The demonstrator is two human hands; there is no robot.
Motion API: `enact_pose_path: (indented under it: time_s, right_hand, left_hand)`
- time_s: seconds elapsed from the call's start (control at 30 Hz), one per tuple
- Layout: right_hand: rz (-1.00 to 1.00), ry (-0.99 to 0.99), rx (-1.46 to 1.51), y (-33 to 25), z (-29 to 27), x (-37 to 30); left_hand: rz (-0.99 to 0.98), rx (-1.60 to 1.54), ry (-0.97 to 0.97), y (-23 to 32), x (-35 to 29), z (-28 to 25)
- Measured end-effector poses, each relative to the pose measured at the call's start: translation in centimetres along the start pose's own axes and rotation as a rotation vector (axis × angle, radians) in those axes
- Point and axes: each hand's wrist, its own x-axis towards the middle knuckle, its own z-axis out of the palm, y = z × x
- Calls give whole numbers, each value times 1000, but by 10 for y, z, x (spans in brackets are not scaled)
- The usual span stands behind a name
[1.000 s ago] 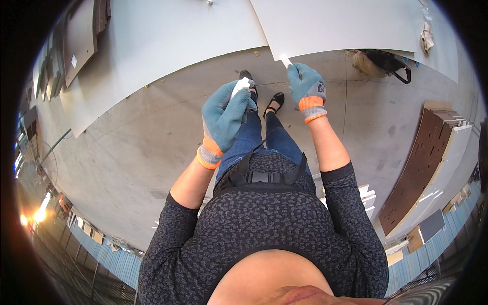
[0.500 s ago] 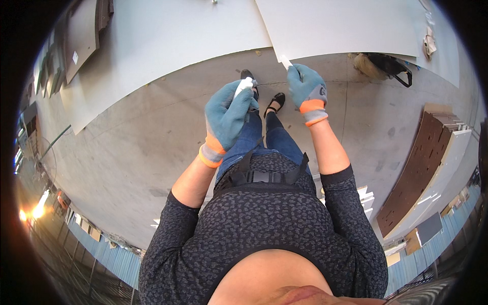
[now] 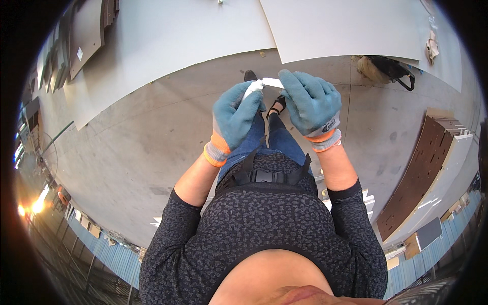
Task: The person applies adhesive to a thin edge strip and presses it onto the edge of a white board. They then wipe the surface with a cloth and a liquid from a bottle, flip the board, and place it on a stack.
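Both of my hands wear teal gloves with orange and grey cuffs and are raised in front of my waist. My left hand [image 3: 235,116] is closed around a small white tube-like object [image 3: 252,89], whose tip pokes out above the fingers. My right hand [image 3: 310,103] pinches a short white strip [image 3: 273,82] that reaches toward the tip of that object. The two hands almost touch at the top. Below them I see my blue jeans and dark shoes on the concrete floor [image 3: 137,147].
Large pale grey panels [image 3: 168,35] lie flat ahead, another [image 3: 345,28] to the right. A black bag [image 3: 389,68] sits at the panel's edge. Brown perforated boards [image 3: 422,173] are stacked at right. Metal parts [image 3: 86,35] lean at far left.
My right hand has drawn back from the panel's edge toward my left hand, bringing the white strip up against the white object. Both hands now sit closer together.
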Motion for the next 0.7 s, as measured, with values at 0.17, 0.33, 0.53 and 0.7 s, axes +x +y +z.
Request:
enact_pose_path:
  time_s: [0.17, 0.33, 0.53, 0.7]
  right_hand:
    - [-52, 16, -48, 6, -1, 2]
    - [-57, -12, -26, 6, -6, 5]
    - [-77, -28, -21, 12, -12, 7]
    - [-112, -45, -44, 16, -12, 6]
  left_hand:
    - [33, 60, -19, -5, -1, -1]
    - [97, 127, -36, -6, -2, -2]
    - [156, 204, -39, -8, -1, -3]
    - [208, 234, -47, -12, 0, -4]
